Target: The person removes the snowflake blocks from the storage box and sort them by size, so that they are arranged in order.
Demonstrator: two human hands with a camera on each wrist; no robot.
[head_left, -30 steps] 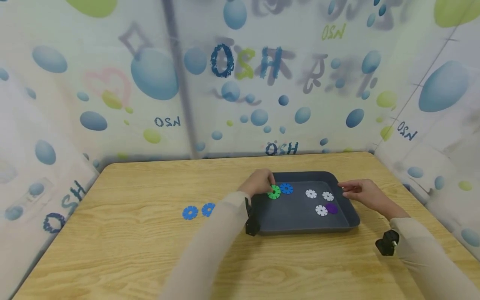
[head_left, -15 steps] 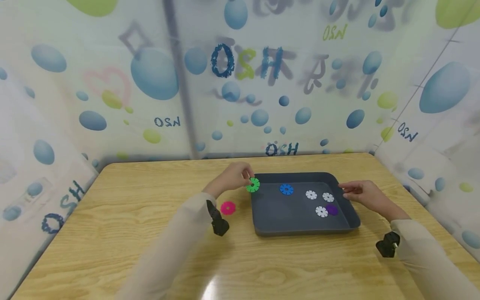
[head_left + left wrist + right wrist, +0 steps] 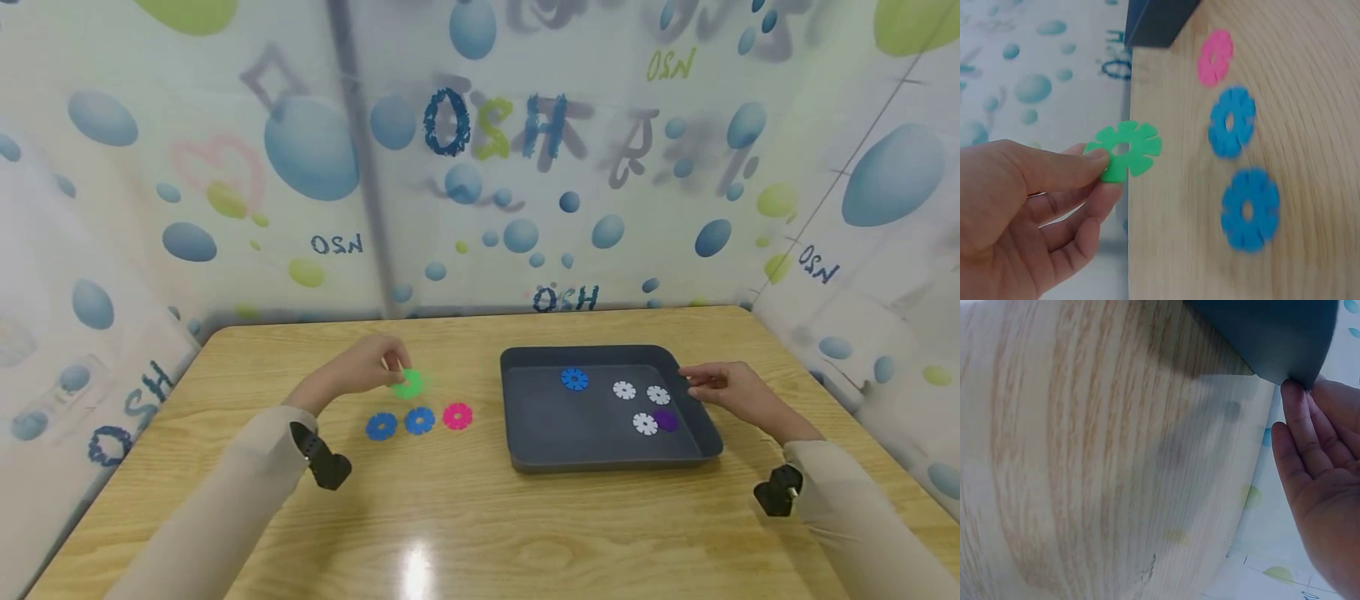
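Observation:
My left hand [image 3: 363,365] pinches a green snowflake building disc [image 3: 1129,147] between thumb and fingers, held above the table at the left. Under it on the table lie a blue disc [image 3: 382,427], a second blue disc [image 3: 419,421] and a pink disc [image 3: 457,416], in a row. The dark grey tray [image 3: 570,458] stands to the right. My right hand [image 3: 727,389] holds the tray's right rim at the fingertips. In the tray are a blue disc [image 3: 574,379], a purple disc [image 3: 666,420] and three white discs [image 3: 645,424].
The wooden table [image 3: 450,533] reaches back to a wall covering [image 3: 480,225] printed with blue and green spots. Similar covering stands at the left and right. A black wrist camera [image 3: 327,465] is strapped to the left sleeve, another camera [image 3: 778,490] to the right.
My left hand has lifted the green disc out of the tray and carried it left, over the table near the row of discs. The right hand stays at the tray's rim.

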